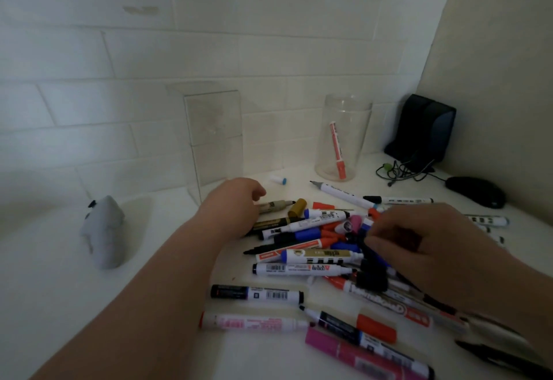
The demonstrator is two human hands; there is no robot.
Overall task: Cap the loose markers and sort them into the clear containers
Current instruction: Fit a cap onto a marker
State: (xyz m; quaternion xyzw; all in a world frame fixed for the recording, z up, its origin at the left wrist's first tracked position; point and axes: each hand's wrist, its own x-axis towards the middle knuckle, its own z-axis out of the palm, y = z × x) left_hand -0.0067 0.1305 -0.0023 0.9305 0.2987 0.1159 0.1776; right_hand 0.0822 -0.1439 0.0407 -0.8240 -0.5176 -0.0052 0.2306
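A heap of loose markers [311, 248] and caps lies on the white table [59, 305], several of them uncapped. My left hand [233, 206] reaches over the heap's far left edge with fingers curled around the end of a beige marker [276, 206]. My right hand [419, 242] hovers over the heap's right side, its thumb and fingers pinching a small black cap [357, 237]. A clear round jar [344, 128] at the back holds one red marker [336, 147]. A clear square container [214, 137] stands left of it, with nothing visible inside.
A grey plush toy [103, 230] lies at the left. A small white cap with a blue end [278, 179] lies between the two containers. A black speaker [422, 128] with tangled cables [404, 170] and a black mouse [475, 191] occupy the back right corner.
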